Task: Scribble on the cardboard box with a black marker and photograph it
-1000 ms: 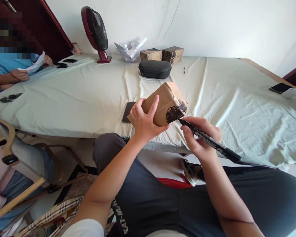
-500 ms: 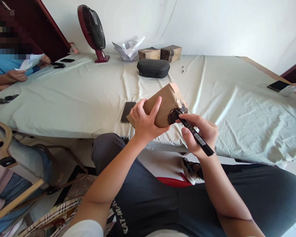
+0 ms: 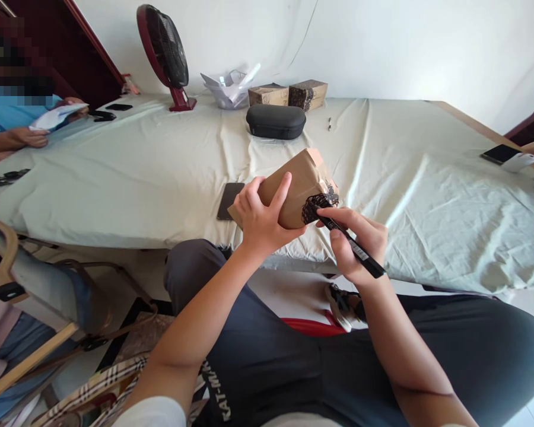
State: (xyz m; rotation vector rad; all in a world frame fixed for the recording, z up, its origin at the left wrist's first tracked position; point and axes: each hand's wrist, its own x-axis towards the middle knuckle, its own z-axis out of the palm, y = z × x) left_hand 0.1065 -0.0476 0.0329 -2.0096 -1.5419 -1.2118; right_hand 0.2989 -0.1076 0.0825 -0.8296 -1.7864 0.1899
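Note:
My left hand [image 3: 262,216] grips a brown cardboard box [image 3: 296,178], thumb and forefinger spread across its upper face. The box is tilted at the table's near edge. Dense black scribbles [image 3: 312,207] cover its right corner and run over onto the side. In my right hand [image 3: 360,237] is a black marker pen [image 3: 360,254], held between thumb and fingers. Its tip end is at the scribbled patch; whether it touches the card is hard to tell. A dark phone [image 3: 229,201] lies just left of the box.
Behind the box sits a black zip case [image 3: 276,122], with two cardboard boxes [image 3: 309,96] and a pale plastic basket [image 3: 225,98] farther back. A red fan [image 3: 164,50] stands left of them. A person holding paper [image 3: 57,116] sits at far left; a chair [image 3: 40,279] is below.
The marker has shifted slightly down and left over the scribbles, with my right hand. My left hand and the box stay nearly still. The seated person's paper has tilted.

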